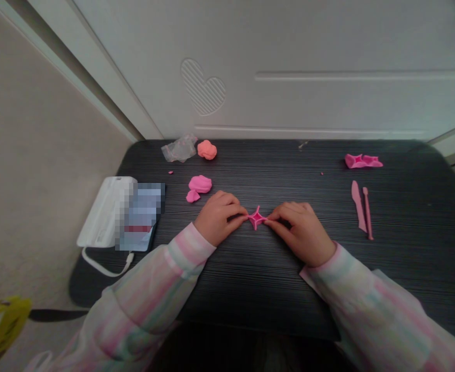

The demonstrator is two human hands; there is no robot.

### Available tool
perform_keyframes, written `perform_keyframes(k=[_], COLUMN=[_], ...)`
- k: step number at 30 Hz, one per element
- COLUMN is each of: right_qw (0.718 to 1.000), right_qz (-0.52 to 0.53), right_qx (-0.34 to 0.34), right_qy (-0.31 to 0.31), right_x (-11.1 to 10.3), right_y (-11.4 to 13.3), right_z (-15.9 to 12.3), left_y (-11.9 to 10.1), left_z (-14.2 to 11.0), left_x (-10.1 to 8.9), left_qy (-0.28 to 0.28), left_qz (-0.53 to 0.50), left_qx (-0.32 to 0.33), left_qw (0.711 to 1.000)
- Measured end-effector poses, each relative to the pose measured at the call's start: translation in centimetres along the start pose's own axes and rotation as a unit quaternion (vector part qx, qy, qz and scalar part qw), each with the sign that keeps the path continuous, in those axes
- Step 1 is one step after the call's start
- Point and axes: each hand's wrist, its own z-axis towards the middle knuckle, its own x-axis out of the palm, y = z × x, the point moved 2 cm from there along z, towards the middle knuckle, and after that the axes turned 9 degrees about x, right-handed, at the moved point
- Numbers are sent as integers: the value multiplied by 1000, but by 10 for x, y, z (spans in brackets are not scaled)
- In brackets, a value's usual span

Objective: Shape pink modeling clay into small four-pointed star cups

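Observation:
A small pink clay piece shaped like a four-pointed star (pixel 257 218), with a hollow middle, is between my hands above the dark table. Finger and thumb of my left hand (pixel 222 217) pinch its left point. My right hand (pixel 299 230) pinches the right point the same way. Beyond my left hand lie a pink clay lump (pixel 200 184) and a smaller pink bit (pixel 192 196). To the right of my right hand are a pink plastic clay knife (pixel 358 205) and a thin pink modelling stick (pixel 367 213).
An orange clay lump (pixel 207 150) sits beside a crumpled clear bag (pixel 180 148) at the back left. More shaped pink clay (pixel 363 161) rests at the back right. On the left, a white power bank (pixel 105 212) is beside a phone (pixel 140 217), with a white cable (pixel 105 269). A white panel (pixel 308 103) borders the table's far edge.

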Motion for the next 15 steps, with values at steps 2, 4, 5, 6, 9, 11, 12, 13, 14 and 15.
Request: perform_keyframes(k=[2, 4, 5, 6, 9, 11, 12, 13, 14, 15], right_qw=[1000, 1000, 1000, 1000, 1000, 1000, 1000, 999, 999, 999], right_qz=[3, 7, 9, 10, 12, 20, 26, 32, 37, 42], right_qx=[0, -4, -6, -8, -9, -15, -17, -18, -16, -12], right_qy=[5, 10, 11, 10, 0, -1, 0, 2, 5, 7], right_x=[0, -1, -1, -2, -2, -1, -1, 0, 0, 1], right_y=[0, 0, 0, 0, 1, 2, 2, 2, 3, 3], right_z=[0, -1, -1, -1, 0, 0, 0, 0, 1, 1], left_y=[0, -1, -1, -2, -3, -4, -4, -3, -3, -2], left_z=[0, 0, 0, 0, 0, -1, -1, -1, -1, -1], left_x=[0, 0, 0, -1, -1, 0, 0, 1, 1, 1], left_qy=[1, -1, -2, -3, -2, -1, -2, -2, -3, -5], left_qz=[-1, 0, 0, 1, 1, 0, -1, -2, -3, -4], left_qx=[-1, -1, 0, -1, -1, 1, 4, 6, 9, 12], left_qw=[1000, 1000, 1000, 1000, 1000, 1000, 1000, 1000, 1000, 1000])
